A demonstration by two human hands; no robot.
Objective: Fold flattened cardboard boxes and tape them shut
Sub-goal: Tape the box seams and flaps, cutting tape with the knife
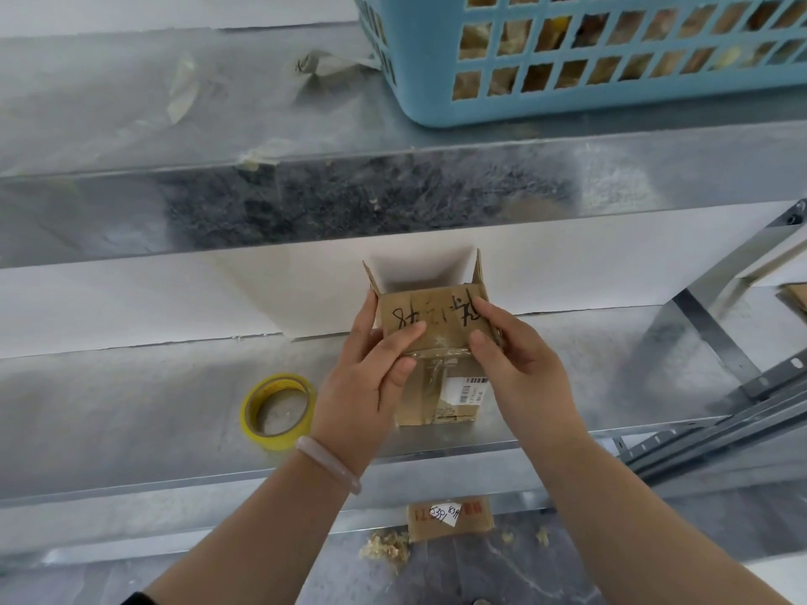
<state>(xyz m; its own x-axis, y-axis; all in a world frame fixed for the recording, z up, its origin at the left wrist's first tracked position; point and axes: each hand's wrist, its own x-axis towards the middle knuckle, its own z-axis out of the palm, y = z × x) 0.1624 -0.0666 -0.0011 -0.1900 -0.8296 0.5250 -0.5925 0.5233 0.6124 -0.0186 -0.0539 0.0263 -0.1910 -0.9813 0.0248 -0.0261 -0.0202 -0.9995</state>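
A small brown cardboard box point(436, 338) stands on the metal shelf point(153, 403), with black handwriting on its near flap and a barcode label lower on its front. Two side flaps stick up at the back. My left hand point(371, 377) grips the box's left side, thumb on the near flap and fingers curled round the left edge. My right hand point(519, 364) holds the right side, thumb on the flap near the clear tape strip. A roll of yellow tape point(278, 410) lies flat on the shelf, left of my left hand.
A blue plastic basket point(611, 58) with contents sits on the upper shelf, at the right. Scraps of tape and paper point(323, 65) lie on that shelf. Another cardboard box point(450, 517) lies below on the floor among debris. Metal shelf braces point(716, 342) stand at the right.
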